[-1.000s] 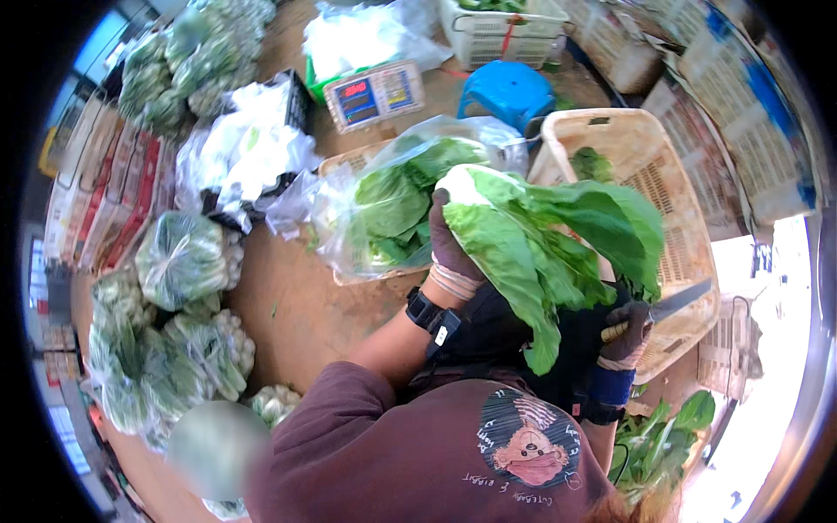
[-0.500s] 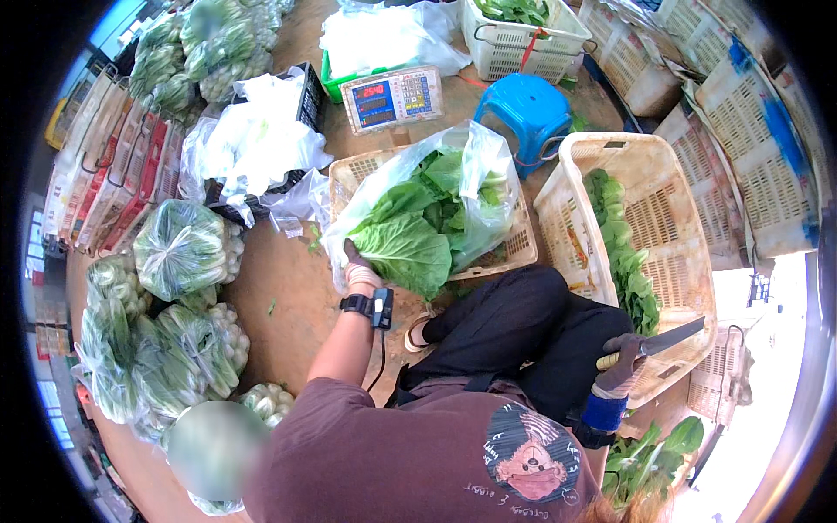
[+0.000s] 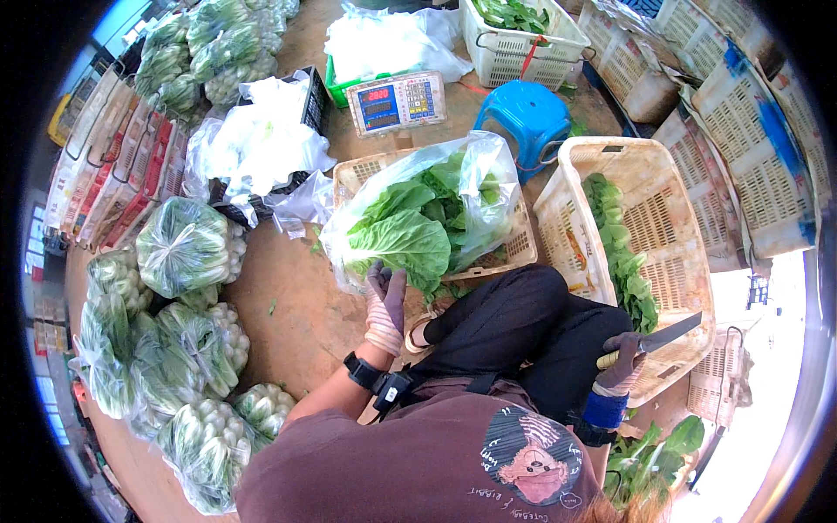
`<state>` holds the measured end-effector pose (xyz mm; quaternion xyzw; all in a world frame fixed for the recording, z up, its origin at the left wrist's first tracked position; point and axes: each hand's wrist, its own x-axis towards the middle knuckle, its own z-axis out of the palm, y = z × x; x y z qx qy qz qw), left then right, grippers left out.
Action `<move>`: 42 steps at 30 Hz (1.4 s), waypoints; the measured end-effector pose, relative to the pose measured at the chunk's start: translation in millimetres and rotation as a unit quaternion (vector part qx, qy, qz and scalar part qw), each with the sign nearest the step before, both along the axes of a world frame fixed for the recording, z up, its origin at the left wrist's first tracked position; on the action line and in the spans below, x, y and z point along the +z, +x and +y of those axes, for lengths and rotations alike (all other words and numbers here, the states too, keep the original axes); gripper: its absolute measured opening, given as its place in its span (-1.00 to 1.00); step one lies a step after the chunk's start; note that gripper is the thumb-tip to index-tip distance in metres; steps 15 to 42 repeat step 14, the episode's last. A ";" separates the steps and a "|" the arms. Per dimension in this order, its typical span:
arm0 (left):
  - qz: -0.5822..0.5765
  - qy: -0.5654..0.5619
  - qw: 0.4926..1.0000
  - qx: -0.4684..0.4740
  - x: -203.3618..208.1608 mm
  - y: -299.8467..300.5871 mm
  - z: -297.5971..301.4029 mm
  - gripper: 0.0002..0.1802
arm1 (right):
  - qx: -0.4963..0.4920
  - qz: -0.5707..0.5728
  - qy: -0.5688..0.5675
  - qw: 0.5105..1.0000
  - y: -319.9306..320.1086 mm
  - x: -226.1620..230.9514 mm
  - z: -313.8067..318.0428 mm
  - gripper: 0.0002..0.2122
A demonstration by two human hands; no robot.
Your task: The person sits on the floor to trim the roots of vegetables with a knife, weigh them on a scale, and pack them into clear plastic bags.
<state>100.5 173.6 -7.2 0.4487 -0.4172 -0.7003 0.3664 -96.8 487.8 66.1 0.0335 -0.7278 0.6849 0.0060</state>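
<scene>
My left hand (image 3: 385,301), in a pale glove with dark fingers, is just below the near edge of a clear plastic bag (image 3: 484,187). Its fingers point away from me, loosely extended, holding nothing. Leafy greens (image 3: 410,235) fill the bag, with one broad leaf spilling toward me. The bag rests in a beige plastic crate (image 3: 523,240) before a digital scale display (image 3: 397,103). Off by my right knee, my gloved right hand (image 3: 621,359) is closed round the handle of a knife (image 3: 673,333). The blade points right, over the rim of a taller crate.
That taller beige crate (image 3: 671,209) on my right holds a row of greens (image 3: 615,244). Behind it stand a blue stool (image 3: 527,118) and stacked crates. Left lie several bagged bundles of greens (image 3: 187,248) and a black crate (image 3: 314,105) heaped with plastic bags.
My left hand has let go of the bag's near edge and drawn back toward me and slightly right. The scale's reading has changed. My right hand stays put with the knife.
</scene>
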 end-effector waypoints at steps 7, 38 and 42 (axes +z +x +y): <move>-0.284 -0.362 0.879 0.128 -4.1 34.5 -44.9 -0.14 | 0.095 -0.059 -0.108 0.988 -22.2 -29.9 3.7 -0.75; -0.491 -0.275 0.820 0.108 -20.3 41.6 -84.5 0.03 | 0.333 0.271 0.393 0.813 -22.9 24.1 -216.6 -0.35; -0.491 -0.275 0.820 0.108 -20.3 41.6 -84.5 0.03 | 0.333 0.271 0.393 0.813 -22.9 24.1 -216.6 -0.35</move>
